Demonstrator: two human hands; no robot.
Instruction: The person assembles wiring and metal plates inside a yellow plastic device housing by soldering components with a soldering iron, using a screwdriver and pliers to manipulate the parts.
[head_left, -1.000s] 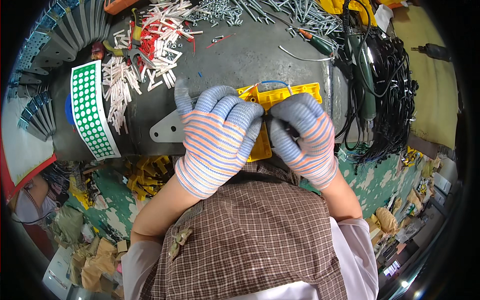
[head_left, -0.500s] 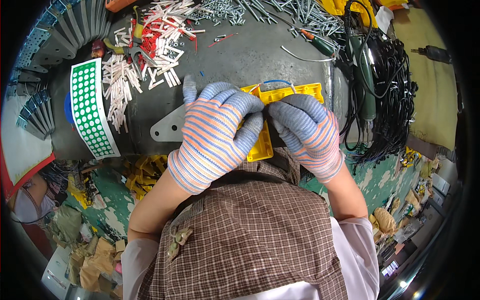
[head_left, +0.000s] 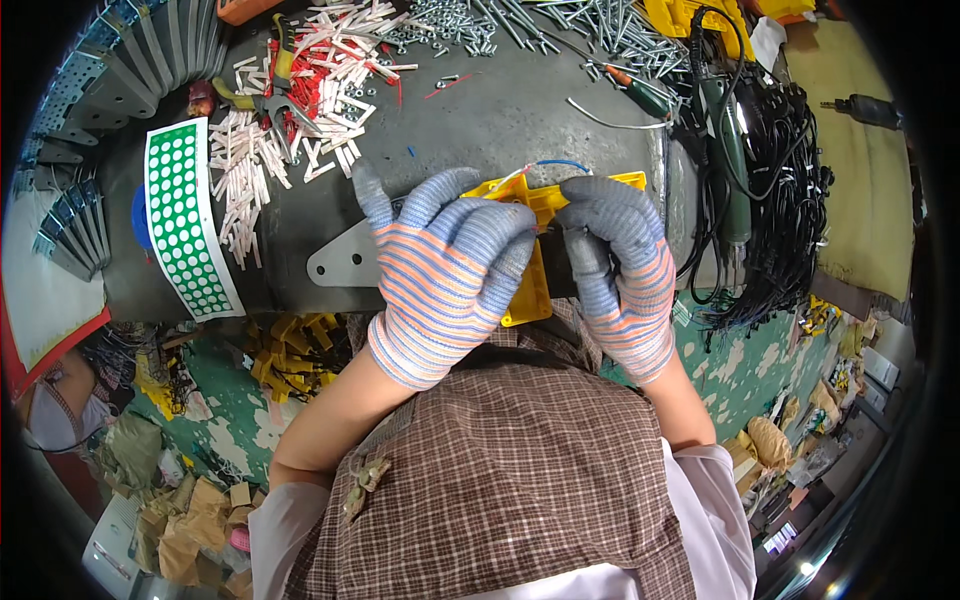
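Note:
A yellow plastic T-shaped housing (head_left: 535, 290) lies at the near edge of the dark worktop, with a blue wire (head_left: 563, 162) and a white wire (head_left: 512, 174) looping out over its far side. My gloved left hand (head_left: 455, 240) is over its left part, thumb and forefinger pinched together, other fingers bent and the little finger raised. What sits in that pinch is hidden. Close beside it, my gloved right hand (head_left: 622, 250) bends over the right part with fingers curled toward the thumb. Whatever its fingertips hold is too small to make out.
A flat grey metal plate (head_left: 345, 258) lies left of the housing. Farther off are white-sleeved pieces (head_left: 240, 160), pliers (head_left: 283, 100), loose screws (head_left: 590, 25) and a screwdriver (head_left: 640, 92). A green-dotted sticker sheet (head_left: 187, 220) lies left; black cables (head_left: 790, 190) and a green power screwdriver (head_left: 736, 180) are right.
My right hand has turned more upright, and its thumb now shows apart from the forefinger. My left hand has shifted slightly right. More of the housing's middle is visible.

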